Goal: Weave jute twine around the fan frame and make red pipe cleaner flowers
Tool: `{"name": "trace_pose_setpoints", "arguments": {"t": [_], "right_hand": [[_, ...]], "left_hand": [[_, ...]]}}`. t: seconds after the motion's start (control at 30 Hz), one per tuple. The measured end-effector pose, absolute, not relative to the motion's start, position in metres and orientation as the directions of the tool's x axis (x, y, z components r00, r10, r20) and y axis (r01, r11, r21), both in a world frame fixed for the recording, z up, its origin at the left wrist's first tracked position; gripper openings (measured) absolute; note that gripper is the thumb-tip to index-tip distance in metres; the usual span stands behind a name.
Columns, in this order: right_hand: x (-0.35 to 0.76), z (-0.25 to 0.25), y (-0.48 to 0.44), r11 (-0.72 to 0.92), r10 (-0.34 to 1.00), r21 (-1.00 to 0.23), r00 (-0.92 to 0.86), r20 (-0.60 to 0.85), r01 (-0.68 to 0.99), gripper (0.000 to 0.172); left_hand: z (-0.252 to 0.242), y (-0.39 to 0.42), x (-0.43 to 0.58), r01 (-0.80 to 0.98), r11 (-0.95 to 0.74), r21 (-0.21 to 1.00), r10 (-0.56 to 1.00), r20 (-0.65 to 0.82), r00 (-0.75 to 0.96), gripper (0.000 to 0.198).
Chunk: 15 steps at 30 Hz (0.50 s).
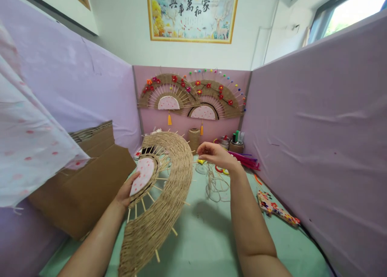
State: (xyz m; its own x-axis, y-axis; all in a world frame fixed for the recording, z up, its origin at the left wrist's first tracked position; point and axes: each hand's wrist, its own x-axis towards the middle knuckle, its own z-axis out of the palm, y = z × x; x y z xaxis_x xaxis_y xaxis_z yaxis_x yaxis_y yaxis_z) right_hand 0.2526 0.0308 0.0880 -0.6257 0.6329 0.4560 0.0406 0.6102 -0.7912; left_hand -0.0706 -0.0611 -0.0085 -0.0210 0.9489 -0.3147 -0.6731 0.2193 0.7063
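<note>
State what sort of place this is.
Probably a craft workspace: the left hand holds a tan, woven, half-round fan, a tan twine spool stands behind it, and two similar red-flowered fans hang on the pink panel.

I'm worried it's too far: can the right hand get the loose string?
Probably yes: the right hand is above the loose string, and the fan is left of it, leaving the way free.

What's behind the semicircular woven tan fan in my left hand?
Behind the fan, a tan twine spool shows past the upper right edge, and part of a black object between the pale sticks. The dense weave hides the rest.
</note>
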Motion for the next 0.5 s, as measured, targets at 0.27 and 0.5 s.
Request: {"name": "trace_pose_setpoints", "arguments": {"t": [0.27, 0.5], "right_hand": [[0.2507, 0.0912, 0.0199, 0.670, 0.606, -0.740, -0.622, 0.496, 0.062, 0.018], [0.2527, 0.0879, 0.0258, 0.690, 0.582, -0.720, -0.647, 0.493, 0.073, 0.016]], "left_hand": [[-0.0093, -0.0598, -0.0727, -0.651, 0.258, 0.714, 0.935, -0.355, -0.019, 0.056], [-0.0090, -0.0631, -0.0733, -0.631, 0.287, 0.721, 0.931, -0.364, 0.008, 0.057]]}}
